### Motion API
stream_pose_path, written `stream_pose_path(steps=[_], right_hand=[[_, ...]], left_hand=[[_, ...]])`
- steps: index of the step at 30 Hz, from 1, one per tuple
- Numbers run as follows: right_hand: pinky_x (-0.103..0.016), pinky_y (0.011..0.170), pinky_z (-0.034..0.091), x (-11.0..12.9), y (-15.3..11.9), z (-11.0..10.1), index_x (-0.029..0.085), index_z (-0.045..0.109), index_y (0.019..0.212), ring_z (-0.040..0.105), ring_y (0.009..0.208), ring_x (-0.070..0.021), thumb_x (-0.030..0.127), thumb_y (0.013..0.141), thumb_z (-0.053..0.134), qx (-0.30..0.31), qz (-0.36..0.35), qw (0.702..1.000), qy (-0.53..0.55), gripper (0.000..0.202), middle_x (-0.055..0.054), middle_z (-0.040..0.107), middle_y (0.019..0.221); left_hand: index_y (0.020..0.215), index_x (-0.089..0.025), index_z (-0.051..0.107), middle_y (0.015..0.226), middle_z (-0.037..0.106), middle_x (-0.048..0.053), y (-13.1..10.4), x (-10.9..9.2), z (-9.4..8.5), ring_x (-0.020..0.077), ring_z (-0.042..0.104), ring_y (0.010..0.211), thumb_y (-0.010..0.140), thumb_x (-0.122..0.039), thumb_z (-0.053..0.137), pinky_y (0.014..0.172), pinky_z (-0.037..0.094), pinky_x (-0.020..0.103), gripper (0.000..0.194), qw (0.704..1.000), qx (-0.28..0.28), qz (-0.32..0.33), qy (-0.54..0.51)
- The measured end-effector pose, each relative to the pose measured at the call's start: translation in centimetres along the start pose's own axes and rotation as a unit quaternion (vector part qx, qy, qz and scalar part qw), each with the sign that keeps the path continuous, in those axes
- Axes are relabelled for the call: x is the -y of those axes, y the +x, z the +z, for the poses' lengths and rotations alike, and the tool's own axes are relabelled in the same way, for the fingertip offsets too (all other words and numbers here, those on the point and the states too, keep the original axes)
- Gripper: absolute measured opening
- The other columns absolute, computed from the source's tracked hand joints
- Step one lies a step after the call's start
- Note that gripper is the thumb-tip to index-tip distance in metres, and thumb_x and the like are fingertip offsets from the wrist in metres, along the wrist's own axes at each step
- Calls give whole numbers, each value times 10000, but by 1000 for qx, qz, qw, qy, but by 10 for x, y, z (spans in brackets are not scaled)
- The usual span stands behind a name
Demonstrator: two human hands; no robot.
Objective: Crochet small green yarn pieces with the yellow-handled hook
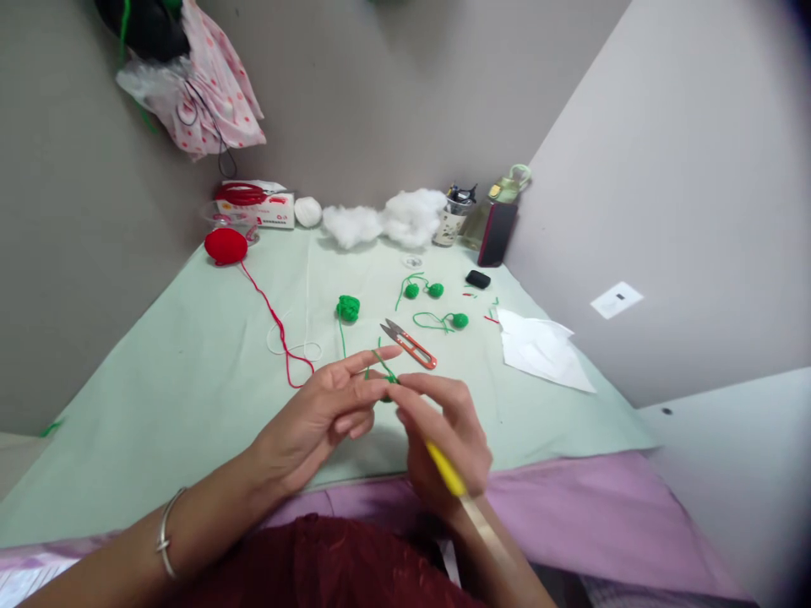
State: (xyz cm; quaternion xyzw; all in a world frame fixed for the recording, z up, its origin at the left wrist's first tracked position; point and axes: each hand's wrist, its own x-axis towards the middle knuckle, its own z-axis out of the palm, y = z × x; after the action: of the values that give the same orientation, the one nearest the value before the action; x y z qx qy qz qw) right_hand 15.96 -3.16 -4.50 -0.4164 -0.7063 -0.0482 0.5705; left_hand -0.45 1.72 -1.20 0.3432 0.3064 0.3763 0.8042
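Observation:
My left hand (329, 404) pinches a small green crochet piece (389, 393) between thumb and fingers, with its index finger stretched out and green yarn (381, 361) running over it. A crochet hook (445, 469) with a yellow handle is gripped in my right hand (451, 426), whose fingertips meet the piece. The hook's tip is hidden at the stitches. Beyond my hands lies a green yarn ball (348, 308), its strand leading towards my left hand. Orange-handled thread snips (415, 346) rest just past my fingers.
Small green crocheted balls (435, 290) with yarn tails lie further back. A red yarn ball (226, 246) sits at left, white stuffing (411, 218) by the wall. At right are crumpled white paper (538, 350), a black case (477, 279), a phone (498, 234) and a bottle (507, 187).

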Motion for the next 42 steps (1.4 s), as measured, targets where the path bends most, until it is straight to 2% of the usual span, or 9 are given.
stream_pose_path(steps=[5,11,15,18,21,24,31,35,42], right_hand=[[-365,721,599,0,12,1,257,755,1032,672,732,-161,185,1055,520,-66,204,946,243,246,-20,734,866],[-352,797,616,-1,9,9,262,761,1133,728,894,-184,76,996,587,-28,125,981,146,289,-39,772,961],[-352,811,614,-4,0,7,261,743,1252,735,1001,-211,49,948,658,-28,6,999,17,380,-83,764,1119],[-350,788,603,-7,5,2,263,767,1145,715,867,-177,88,1000,593,-37,112,987,105,287,-38,763,961],[-335,736,585,-7,13,0,264,781,1018,659,719,-139,169,1036,563,-49,221,944,240,239,-8,740,875],[-313,733,581,-6,15,3,258,801,989,671,763,-143,207,1011,628,-31,235,932,272,182,-13,751,886],[-283,694,604,-12,9,2,238,779,995,705,729,-125,268,1060,554,-33,289,893,344,236,-27,777,931],[-276,727,614,-6,11,-3,242,753,1020,718,742,-119,202,1070,512,-20,244,933,265,249,-16,782,936],[-331,792,641,2,3,1,173,685,1183,744,935,-197,75,1000,549,27,-44,998,-21,249,-118,787,1035]], left_hand=[[1202,-245,813,743,527,-62,0,-4,1,7,179,479,826,-279,875,435,233,181,383,1000,8,20,14],[1209,-285,813,852,616,-31,0,5,5,36,373,559,810,-254,883,516,358,179,406,996,-36,67,47],[1207,-224,817,650,475,-77,2,6,1,26,227,494,849,-267,850,494,310,175,362,1000,4,0,-10],[1113,-172,847,632,375,-96,4,4,-3,24,161,503,840,-243,853,484,275,164,282,999,7,-11,-42],[1121,-224,849,769,534,-43,5,3,-4,34,349,582,821,-236,865,582,367,165,300,999,-19,32,-10],[1173,-301,833,853,624,-17,2,3,-2,94,515,773,814,-251,871,734,425,198,364,997,-20,50,49],[1141,-286,840,836,585,-22,-2,0,0,105,487,701,820,-304,840,710,412,258,321,993,-31,52,98],[1132,-285,837,857,589,-19,-1,2,-2,112,503,722,822,-288,831,710,424,261,310,990,-43,77,114],[1232,-311,788,840,599,-42,0,11,-2,106,516,747,833,-295,861,737,449,240,406,979,-73,118,148]])
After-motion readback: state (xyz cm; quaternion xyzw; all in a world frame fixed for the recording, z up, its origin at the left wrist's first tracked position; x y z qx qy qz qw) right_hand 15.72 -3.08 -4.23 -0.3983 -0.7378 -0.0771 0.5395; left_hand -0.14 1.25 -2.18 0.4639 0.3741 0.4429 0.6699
